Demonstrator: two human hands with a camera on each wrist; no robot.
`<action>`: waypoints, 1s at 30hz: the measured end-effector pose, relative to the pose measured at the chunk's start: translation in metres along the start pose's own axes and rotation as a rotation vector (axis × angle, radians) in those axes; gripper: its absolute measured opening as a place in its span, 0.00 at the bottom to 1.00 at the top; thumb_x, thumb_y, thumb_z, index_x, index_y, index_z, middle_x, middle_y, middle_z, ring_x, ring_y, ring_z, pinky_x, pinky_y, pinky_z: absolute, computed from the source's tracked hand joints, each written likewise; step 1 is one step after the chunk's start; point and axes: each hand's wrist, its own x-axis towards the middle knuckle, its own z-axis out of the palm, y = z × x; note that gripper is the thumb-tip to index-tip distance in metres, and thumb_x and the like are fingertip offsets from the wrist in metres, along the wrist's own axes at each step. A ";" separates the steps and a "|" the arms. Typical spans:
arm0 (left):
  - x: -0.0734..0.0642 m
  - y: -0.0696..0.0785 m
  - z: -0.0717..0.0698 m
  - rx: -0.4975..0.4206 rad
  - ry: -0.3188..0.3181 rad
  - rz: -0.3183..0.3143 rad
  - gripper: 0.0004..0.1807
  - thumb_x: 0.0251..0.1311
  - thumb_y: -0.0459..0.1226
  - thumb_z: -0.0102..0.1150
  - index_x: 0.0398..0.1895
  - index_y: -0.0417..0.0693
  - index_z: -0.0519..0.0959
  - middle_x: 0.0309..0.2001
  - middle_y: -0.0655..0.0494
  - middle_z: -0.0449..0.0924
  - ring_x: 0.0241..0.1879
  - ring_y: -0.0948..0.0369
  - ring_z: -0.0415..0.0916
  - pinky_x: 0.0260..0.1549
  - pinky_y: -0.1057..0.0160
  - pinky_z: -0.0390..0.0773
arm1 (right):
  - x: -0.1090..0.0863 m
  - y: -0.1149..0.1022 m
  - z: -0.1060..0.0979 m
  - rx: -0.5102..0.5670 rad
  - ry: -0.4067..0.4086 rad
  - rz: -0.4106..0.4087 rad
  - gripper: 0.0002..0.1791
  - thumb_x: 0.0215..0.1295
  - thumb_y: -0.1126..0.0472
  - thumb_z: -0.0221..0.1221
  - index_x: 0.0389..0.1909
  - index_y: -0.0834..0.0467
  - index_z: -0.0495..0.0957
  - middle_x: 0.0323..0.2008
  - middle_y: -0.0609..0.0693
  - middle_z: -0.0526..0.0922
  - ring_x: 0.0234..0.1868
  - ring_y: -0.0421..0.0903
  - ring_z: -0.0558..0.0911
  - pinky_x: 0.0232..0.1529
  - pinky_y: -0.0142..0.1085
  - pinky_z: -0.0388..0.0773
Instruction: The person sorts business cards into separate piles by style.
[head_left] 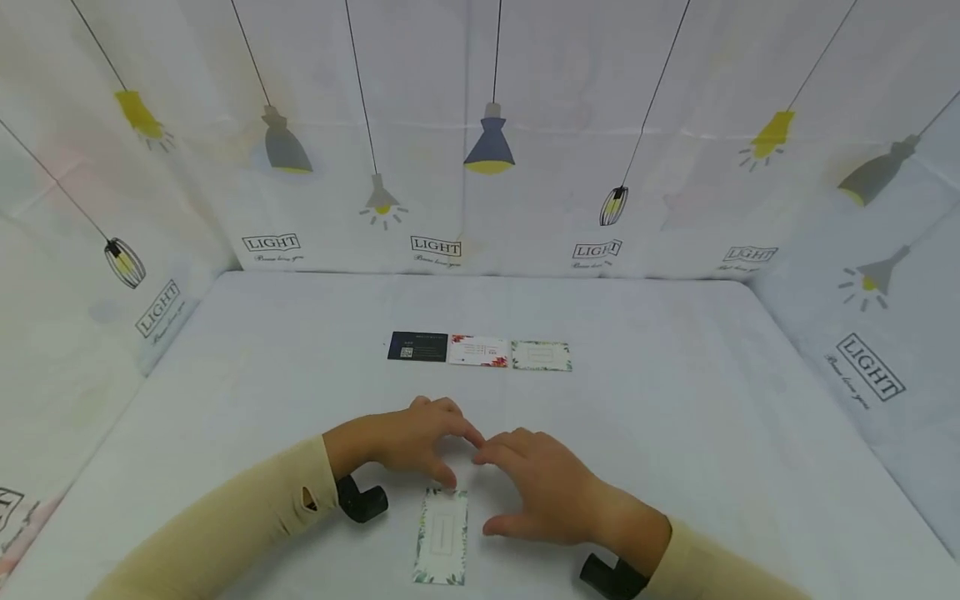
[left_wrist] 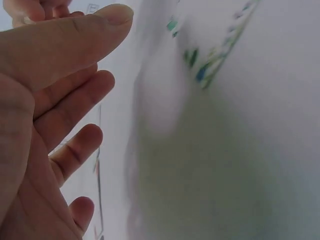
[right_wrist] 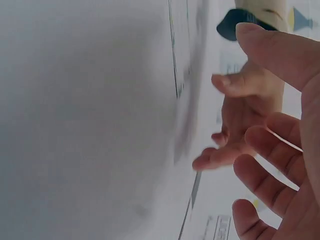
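Observation:
A white card with a green leafy border lies lengthwise on the white table near the front. My left hand hovers just beyond it, fingers loosely bent, thumb over the card's far edge; contact there I cannot tell. Right of the card is my right hand, thumb and fingers spread apart with nothing between them. The index fingertips of both hands nearly meet. In the left wrist view my left hand holds nothing, and a blurred corner of the leafy card shows. The right wrist view has my right hand relaxed too.
Farther back, a black card, a white card with red flowers and another leafy-bordered card lie side by side in a row. Behind the table hangs a white cloth printed with lamps.

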 end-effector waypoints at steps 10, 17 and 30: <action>-0.016 -0.004 0.016 -0.034 -0.035 0.030 0.34 0.50 0.45 0.77 0.63 0.71 0.78 0.54 0.77 0.72 0.55 0.65 0.62 0.51 0.56 0.61 | 0.000 -0.021 0.031 -0.111 0.061 -0.182 0.43 0.46 0.31 0.72 0.58 0.51 0.75 0.55 0.40 0.74 0.53 0.39 0.73 0.49 0.34 0.70; -0.016 -0.005 0.023 -0.045 0.010 0.085 0.33 0.55 0.43 0.74 0.66 0.66 0.76 0.57 0.80 0.72 0.59 0.68 0.61 0.56 0.54 0.60 | 0.002 -0.028 0.043 -0.222 -0.010 -0.169 0.45 0.46 0.25 0.67 0.61 0.49 0.73 0.54 0.43 0.71 0.57 0.41 0.70 0.47 0.33 0.68; -0.014 -0.007 0.026 -0.040 0.031 0.062 0.30 0.59 0.39 0.70 0.65 0.66 0.77 0.57 0.78 0.73 0.58 0.67 0.63 0.56 0.56 0.61 | 0.003 -0.029 0.046 -0.280 -0.028 -0.137 0.41 0.53 0.30 0.66 0.62 0.49 0.72 0.56 0.45 0.70 0.57 0.44 0.70 0.48 0.35 0.69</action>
